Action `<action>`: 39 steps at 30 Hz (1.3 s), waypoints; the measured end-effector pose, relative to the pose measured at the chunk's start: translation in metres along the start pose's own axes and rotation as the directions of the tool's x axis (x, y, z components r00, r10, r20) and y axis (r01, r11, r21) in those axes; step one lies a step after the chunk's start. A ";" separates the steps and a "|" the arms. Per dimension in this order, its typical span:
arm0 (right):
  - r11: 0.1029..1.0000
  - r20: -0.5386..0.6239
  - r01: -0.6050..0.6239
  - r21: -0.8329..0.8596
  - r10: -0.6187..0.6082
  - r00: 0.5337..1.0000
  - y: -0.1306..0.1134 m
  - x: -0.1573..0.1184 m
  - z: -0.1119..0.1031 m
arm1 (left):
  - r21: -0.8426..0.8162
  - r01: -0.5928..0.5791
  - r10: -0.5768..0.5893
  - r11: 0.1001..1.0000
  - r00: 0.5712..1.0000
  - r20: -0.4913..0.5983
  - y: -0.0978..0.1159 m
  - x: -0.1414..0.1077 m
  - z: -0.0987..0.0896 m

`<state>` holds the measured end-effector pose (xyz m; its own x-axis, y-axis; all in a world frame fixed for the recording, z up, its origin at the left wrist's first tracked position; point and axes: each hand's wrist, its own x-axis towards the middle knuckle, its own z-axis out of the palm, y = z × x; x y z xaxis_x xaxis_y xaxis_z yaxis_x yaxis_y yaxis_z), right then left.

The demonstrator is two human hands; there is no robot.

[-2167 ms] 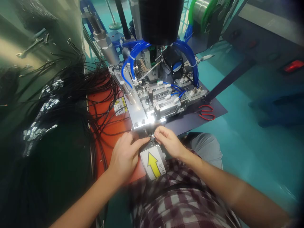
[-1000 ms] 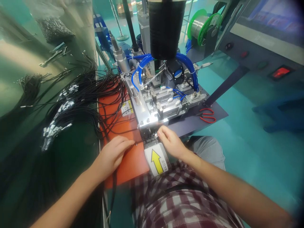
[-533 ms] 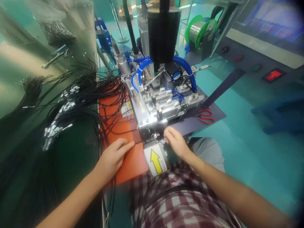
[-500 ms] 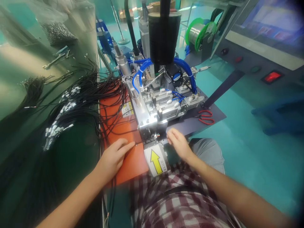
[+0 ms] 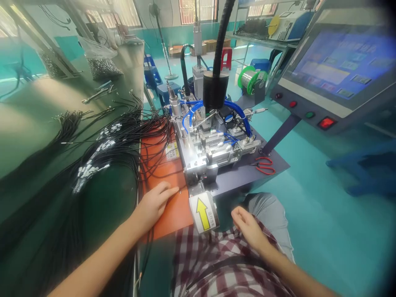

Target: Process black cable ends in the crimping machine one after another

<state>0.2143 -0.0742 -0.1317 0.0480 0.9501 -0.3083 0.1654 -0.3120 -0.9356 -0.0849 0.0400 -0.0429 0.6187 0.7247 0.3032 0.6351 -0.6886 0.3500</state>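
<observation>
My left hand [image 5: 157, 202] rests low over the orange plate [image 5: 173, 218], its index finger stretched toward the machine. Thumb and fingers are closed on a thin black cable [image 5: 185, 189] that runs from the fingertips to the machine's front. The cable's end inside the machine is hidden. My right hand [image 5: 247, 225] is curled closed over my lap, apart from the machine; whatever its fingers hold, if anything, cannot be made out. Between the hands is a white label with a yellow arrow [image 5: 202, 212]. Metal slides and blue air hoses make up the bench machine [image 5: 216, 144].
Many black cables with bright ends [image 5: 102, 144] cover the green table on the left. Red-handled pliers [image 5: 266, 166] lie on the dark base plate. A control screen [image 5: 340, 66] stands at right, and a green wire spool [image 5: 252, 80] behind. A black hose nozzle [image 5: 215, 90] hangs overhead.
My right hand has drawn back from the machine's front toward my lap. The left hand stays at nearly the same place on the orange plate. The view has tilted up, showing more of the room.
</observation>
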 end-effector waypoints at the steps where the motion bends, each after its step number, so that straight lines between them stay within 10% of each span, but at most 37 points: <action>1: 1.000 0.004 -0.005 -0.003 0.005 1.000 0.001 -0.002 0.001 | 0.005 0.022 -0.022 1.000 1.000 -0.011 -0.003 0.005 0.001; 7: 0.999 0.043 -0.031 -0.024 0.032 0.999 0.007 -0.008 0.006 | 0.038 0.217 -0.209 0.975 0.967 -0.146 -0.022 0.031 0.008; 16: 0.994 0.113 -0.062 -0.093 0.073 0.991 0.022 -0.015 0.009 | 0.080 0.212 -0.199 0.974 0.969 -0.150 -0.015 0.033 0.003; 23: 0.973 0.361 -0.041 -0.226 0.123 0.924 0.015 -0.032 0.016 | 0.115 0.112 -0.119 0.987 0.991 0.062 -0.002 0.014 -0.040; 28: 0.930 0.474 0.028 -0.367 0.161 0.866 -0.006 -0.043 0.025 | 0.027 -0.146 0.122 0.989 0.907 0.403 0.026 -0.020 -0.070; 33: 0.912 0.544 0.133 -0.388 0.111 0.832 -0.041 -0.050 0.031 | 0.020 -0.253 0.207 0.967 0.830 0.517 0.034 -0.017 -0.070; 37: 0.920 0.620 0.213 -0.328 0.039 0.784 -0.089 -0.052 0.023 | 0.066 -0.208 0.158 0.976 0.881 0.446 0.036 0.003 -0.074; 39: 0.941 0.541 0.218 -0.259 -0.045 0.840 -0.116 -0.046 0.020 | 0.062 -0.122 0.095 0.991 0.940 0.327 0.041 0.009 -0.072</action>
<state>0.1732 -0.0822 -0.0123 -0.5003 0.8085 -0.3097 0.4210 -0.0854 -0.9030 -0.0864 0.0201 0.0378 0.7934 0.6081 0.0288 0.5825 -0.7720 0.2544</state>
